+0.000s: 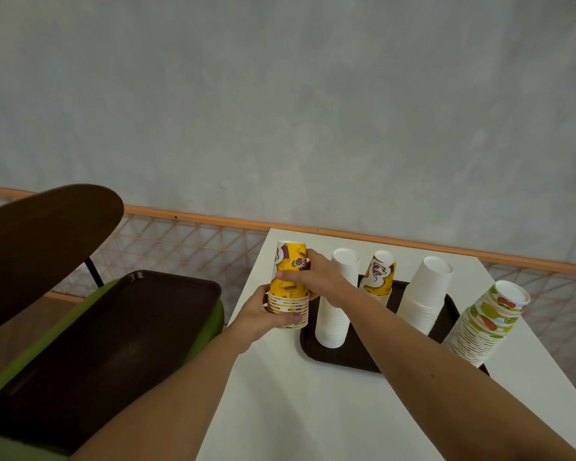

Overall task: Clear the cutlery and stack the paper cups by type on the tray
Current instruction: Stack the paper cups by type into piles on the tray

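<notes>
A stack of yellow patterned paper cups point(288, 287), upside down, is held above the white table's left edge. My left hand point(263, 316) grips the stack's lower rims. My right hand point(313, 277) grips its upper cup. On the dark tray point(343, 357) stand two stacks of white cups point(335, 307) point(424, 294) and a shorter yellow patterned stack point(378, 272). A tall stack of fruit-patterned cups point(486, 324) leans at the tray's right edge. No cutlery is in view.
The white table point(296, 404) ends at the left beside a green chair seat carrying a second dark tray point(113, 337). A dark chair back point(40, 241) rises at far left. A wall with an orange rail stands behind the table.
</notes>
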### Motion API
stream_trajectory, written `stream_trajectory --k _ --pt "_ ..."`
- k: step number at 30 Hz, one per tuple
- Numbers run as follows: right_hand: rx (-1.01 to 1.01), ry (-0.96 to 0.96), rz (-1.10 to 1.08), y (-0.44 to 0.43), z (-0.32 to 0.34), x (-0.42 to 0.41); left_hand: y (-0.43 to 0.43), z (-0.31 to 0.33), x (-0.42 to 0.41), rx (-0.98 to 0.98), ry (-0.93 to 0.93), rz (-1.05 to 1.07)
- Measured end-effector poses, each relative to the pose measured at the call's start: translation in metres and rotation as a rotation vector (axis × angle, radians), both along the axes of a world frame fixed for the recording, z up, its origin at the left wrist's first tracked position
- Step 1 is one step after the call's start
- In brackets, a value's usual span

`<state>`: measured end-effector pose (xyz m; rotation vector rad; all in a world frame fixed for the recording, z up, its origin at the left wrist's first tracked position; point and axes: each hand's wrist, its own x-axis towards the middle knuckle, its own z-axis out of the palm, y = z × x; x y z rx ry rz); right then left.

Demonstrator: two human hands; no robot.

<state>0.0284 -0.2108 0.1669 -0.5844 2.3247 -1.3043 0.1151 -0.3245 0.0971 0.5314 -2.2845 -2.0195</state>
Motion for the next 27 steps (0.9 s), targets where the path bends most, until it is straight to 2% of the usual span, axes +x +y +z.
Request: stream_trajectory --k 14,21,27 --pt "-0.127 -0.015 -0.042 -0.001 0.025 -0.01 0.001 0.004 0.001 -0.036 -0.02 -0.004" --pt "-0.311 -0.084 -0.123 0.01 0.055 -0.023 0.007 0.004 -0.003 -0.035 -0.009 0.006" --pt "-0.45 -0.054 -0.221 0.031 0.081 -0.043 0.014 0.004 -0.006 -0.044 -0.013 0.04"
